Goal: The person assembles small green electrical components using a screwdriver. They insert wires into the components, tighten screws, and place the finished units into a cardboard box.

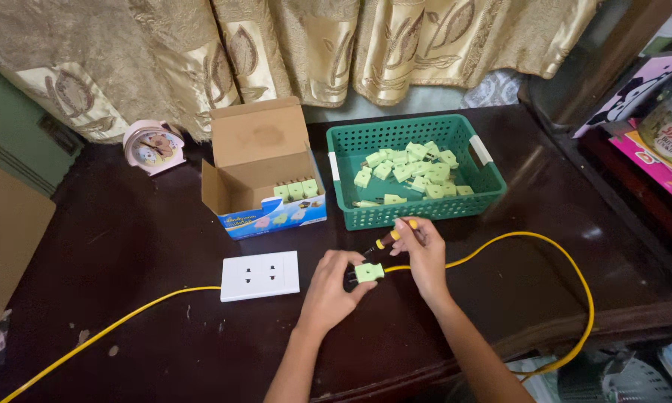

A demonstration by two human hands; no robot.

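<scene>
Left hand [330, 287] pinches a small pale green plastic plug [369, 272] at the near middle of the dark wooden table [149, 239]. Right hand [423, 254] is closed around a yellow-and-black screwdriver [390, 239], just beside the plug. A yellow cable [545, 246] loops right; a green plastic basket [418, 213] of plugs sits farther back.

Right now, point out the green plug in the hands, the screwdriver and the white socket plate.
green plug [369, 272], head view, on its pale green body.
screwdriver [386, 239], head view, on its yellow-and-black handle.
white socket plate [260, 275], head view, on its flat face.
</scene>
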